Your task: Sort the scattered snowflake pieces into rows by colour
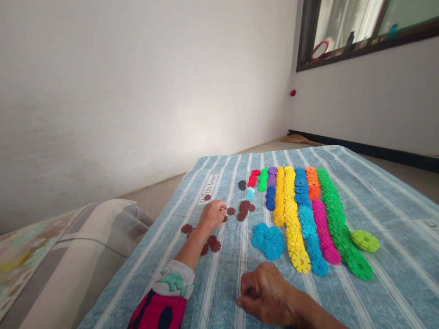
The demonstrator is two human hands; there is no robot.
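Note:
My left hand (pixel 215 214), in a magenta sleeve with a pale knitted cuff, reaches over the left part of the cloth. Its fingers are closed beside a brown notched plastic disc (pixel 231 211); what they hold, if anything, is hidden. More brown discs (pixel 214 243) lie around my left forearm. Beyond that hand is a brown cluster (pixel 244 209). Nearer the front, my right hand (pixel 265 292) is curled into a loose fist over the cloth, its contents hidden. A pile of light blue discs (pixel 269 241) lies just beyond it.
Overlapping disc rows extend to the right, including yellow (pixel 291 214), blue (pixel 301 187), magenta (pixel 324 228) and green (pixel 332 210). Lime discs (pixel 365 241) sit at the right. Under everything is a striped blue cloth (pixel 164 256). A white wall (pixel 137 91) stands behind.

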